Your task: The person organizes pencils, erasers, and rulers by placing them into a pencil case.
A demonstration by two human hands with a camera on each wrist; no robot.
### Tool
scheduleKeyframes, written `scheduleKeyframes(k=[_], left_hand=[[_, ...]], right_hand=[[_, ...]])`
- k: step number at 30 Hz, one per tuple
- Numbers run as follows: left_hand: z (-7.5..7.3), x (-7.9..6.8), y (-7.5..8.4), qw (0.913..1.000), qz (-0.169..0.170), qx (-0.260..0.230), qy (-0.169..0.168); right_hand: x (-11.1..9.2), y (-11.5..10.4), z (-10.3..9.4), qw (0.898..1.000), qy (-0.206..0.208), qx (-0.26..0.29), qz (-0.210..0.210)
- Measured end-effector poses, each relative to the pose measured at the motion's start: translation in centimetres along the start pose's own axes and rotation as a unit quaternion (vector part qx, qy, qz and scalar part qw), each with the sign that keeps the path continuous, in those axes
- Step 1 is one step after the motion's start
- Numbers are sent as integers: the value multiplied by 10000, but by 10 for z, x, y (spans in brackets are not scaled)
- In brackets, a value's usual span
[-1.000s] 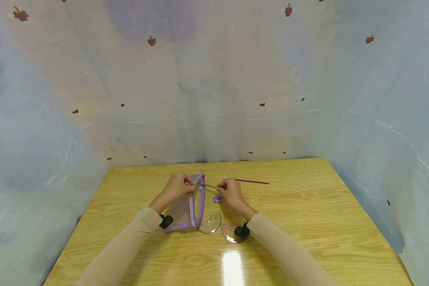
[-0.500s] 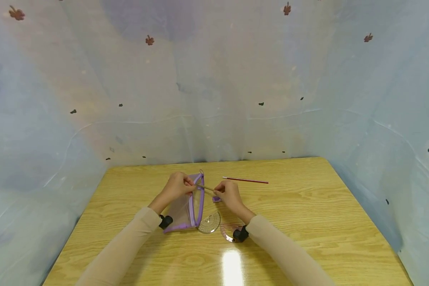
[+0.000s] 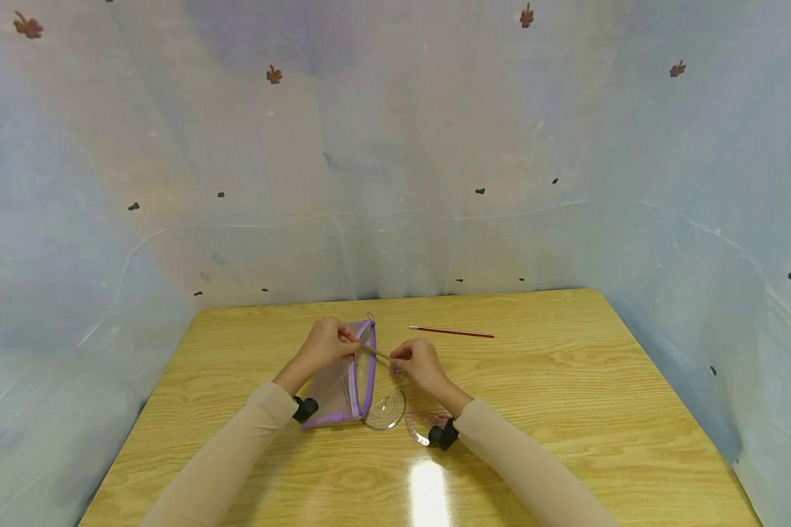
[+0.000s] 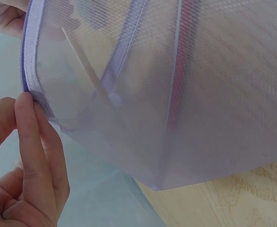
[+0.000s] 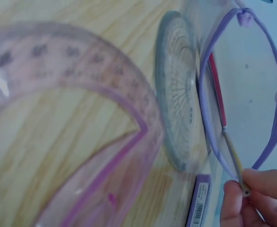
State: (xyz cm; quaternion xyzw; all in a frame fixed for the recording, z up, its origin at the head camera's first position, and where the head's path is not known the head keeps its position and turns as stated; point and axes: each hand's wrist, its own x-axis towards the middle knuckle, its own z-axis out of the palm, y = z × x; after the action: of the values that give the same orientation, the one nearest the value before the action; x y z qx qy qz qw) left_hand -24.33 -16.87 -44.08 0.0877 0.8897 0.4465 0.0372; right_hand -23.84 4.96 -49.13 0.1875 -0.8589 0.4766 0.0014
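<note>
My left hand (image 3: 326, 344) pinches the rim of a purple mesh pencil pouch (image 3: 332, 391), whose zipped mouth gapes toward the right. In the left wrist view, thumb and fingers grip the zipper edge (image 4: 28, 71). My right hand (image 3: 425, 364) pinches one end of a thin tan pencil (image 5: 234, 153). Its other end reaches through the mouth, and a pale length of the pencil (image 4: 84, 59) shows through the mesh. A red pencil (image 4: 178, 71) lies inside the pouch. Just below the right fingers, a small purple eraser (image 5: 200, 201) is partly hidden from the head view.
Behind the right hand a dark red pencil (image 3: 451, 331) lies on the wooden table (image 3: 567, 395). A clear protractor (image 3: 387, 411) rests by the pouch's near corner. Beside it a pink protractor (image 3: 417, 430) is partly covered by the right wrist camera (image 3: 443, 435).
My right hand has moved left and slightly nearer, taking the tan pencil further into the pouch and covering more of the eraser. The left hand has stayed on the rim.
</note>
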Motion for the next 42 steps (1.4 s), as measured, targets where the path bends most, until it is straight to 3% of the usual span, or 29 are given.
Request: scheduleKeyframes(k=[15,25,42], left_hand=[[0,0,0,10000,-65,12,65],[-1,-2,0,9999,-49,93,95],[0,1,-4,9999,-21,-123,47]], right_hand=[[-3,-7,1,9956,-575,723,143],[-3,-9,5,9938,-532,971,71],[-9,-19,11,9839,-714,1487,683]])
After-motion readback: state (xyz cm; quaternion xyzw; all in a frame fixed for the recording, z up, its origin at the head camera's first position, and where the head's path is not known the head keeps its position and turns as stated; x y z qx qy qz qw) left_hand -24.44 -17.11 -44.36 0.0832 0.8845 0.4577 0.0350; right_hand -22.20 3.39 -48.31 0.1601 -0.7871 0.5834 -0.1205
